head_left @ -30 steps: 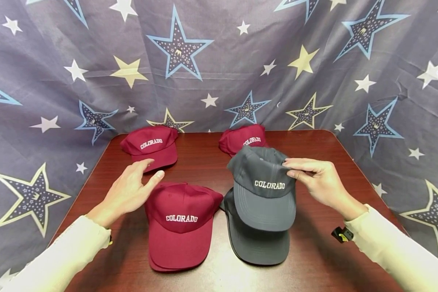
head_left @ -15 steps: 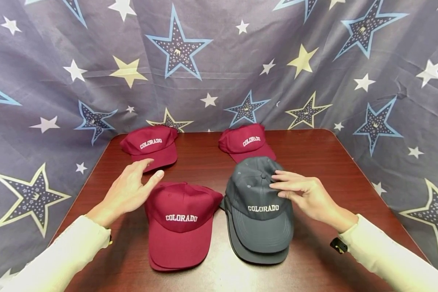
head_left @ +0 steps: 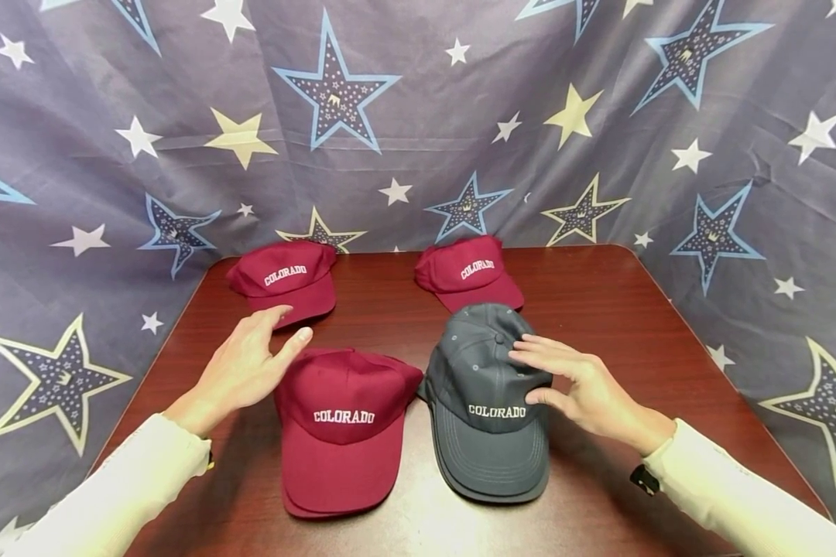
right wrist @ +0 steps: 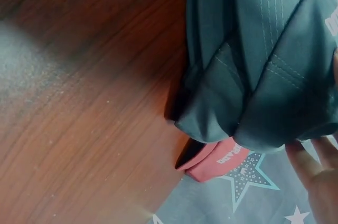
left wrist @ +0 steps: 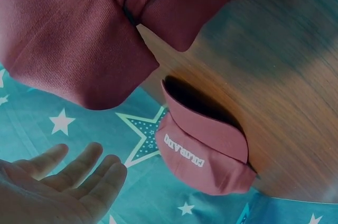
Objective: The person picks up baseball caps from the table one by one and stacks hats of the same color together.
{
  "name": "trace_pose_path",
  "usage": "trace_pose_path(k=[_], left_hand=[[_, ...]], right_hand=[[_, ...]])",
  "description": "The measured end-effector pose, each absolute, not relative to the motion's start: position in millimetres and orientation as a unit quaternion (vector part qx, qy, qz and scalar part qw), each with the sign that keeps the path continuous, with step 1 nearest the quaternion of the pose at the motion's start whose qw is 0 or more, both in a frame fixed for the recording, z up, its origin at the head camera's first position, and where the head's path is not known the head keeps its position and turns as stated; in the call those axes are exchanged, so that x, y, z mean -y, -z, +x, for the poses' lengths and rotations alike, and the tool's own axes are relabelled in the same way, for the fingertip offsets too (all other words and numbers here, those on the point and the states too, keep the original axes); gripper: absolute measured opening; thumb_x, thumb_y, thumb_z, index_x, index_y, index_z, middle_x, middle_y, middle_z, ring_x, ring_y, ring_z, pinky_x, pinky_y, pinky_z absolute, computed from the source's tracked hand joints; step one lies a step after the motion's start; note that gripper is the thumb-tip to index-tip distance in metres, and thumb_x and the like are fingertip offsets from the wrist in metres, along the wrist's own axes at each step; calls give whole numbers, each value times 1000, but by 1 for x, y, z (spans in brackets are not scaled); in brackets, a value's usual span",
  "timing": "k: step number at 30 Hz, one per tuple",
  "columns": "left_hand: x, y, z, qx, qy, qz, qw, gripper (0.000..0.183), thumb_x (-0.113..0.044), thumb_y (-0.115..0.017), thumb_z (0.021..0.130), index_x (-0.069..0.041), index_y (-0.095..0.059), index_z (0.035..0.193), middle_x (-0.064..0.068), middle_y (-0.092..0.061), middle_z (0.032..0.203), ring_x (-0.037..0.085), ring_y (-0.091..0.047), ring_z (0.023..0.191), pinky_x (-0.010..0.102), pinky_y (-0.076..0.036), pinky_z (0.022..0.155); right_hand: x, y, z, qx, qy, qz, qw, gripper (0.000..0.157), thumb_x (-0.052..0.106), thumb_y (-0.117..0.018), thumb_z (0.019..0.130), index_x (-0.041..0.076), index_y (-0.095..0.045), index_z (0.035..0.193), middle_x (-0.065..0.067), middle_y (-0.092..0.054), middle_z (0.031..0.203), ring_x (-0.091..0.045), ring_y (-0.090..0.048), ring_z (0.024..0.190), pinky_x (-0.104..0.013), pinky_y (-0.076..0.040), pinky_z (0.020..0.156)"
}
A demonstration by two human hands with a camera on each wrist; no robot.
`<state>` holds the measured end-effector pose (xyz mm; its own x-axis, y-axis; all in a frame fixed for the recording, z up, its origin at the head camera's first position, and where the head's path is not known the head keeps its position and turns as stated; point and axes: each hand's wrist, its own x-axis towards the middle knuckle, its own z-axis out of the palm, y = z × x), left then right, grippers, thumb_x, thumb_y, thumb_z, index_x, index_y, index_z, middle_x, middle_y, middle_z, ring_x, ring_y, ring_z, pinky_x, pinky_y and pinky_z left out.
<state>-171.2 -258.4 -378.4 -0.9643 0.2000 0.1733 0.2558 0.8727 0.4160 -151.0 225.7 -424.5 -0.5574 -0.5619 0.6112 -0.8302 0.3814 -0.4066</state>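
A stack of dark grey caps (head_left: 491,449) with white COLORADO lettering lies at the front right of the table, brims toward me. My right hand (head_left: 585,391) rests its straight fingers on the crown's right side; the right wrist view shows its fingertips against the grey cap (right wrist: 274,86). A maroon cap stack (head_left: 344,456) lies to its left, a second brim edge peeking out below. My left hand (head_left: 240,371) hovers with fingers extended by the maroon stack's upper left, holding nothing. In the left wrist view its fingers (left wrist: 95,176) are spread apart from the maroon caps (left wrist: 84,39).
Another maroon cap (head_left: 286,278) lies at the table's back left, and one more maroon cap (head_left: 470,271) at the back, right of centre. The brown wooden table (head_left: 599,309) is bounded by a star-patterned grey cloth (head_left: 404,93) behind and at the sides.
The top grey cap, pinched and raised a second ago, has come down onto the grey cap below, brims nearly aligned. My right hand has released its pinch. The left hand stays put.
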Motion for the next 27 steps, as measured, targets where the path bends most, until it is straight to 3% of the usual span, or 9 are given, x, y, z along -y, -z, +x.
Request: trace_pose_path(k=[13, 21, 27], left_hand=[[258, 382, -174, 965, 224, -120, 68, 74, -57, -49, 102, -2, -42, 152, 24, -48, 148, 44, -41, 138, 63, -34, 111], [258, 384, -176, 963, 229, -123, 74, 73, -56, -50, 103, -2, -43, 151, 24, -49, 147, 44, -42, 138, 63, -34, 111], [258, 383, -178, 962, 231, -123, 78, 73, -56, -50, 103, -2, -44, 151, 25, -48, 148, 45, -41, 138, 62, -34, 112]], right_hand=[[-228, 420, -150, 804, -382, 390, 234, 68, 4, -97, 60, 6, -74, 123, -16, -71, 124, -36, -59, 124, -25, -40, 111], [-231, 421, -150, 821, -395, 334, 244, 55, -11, -87, 68, -1, -73, 120, -19, -71, 121, -39, -61, 119, -22, -39, 110], [-240, 427, -154, 839, -390, 294, 239, 49, -12, -80, 79, 2, -71, 125, -14, -70, 126, -23, -62, 121, -14, -39, 106]])
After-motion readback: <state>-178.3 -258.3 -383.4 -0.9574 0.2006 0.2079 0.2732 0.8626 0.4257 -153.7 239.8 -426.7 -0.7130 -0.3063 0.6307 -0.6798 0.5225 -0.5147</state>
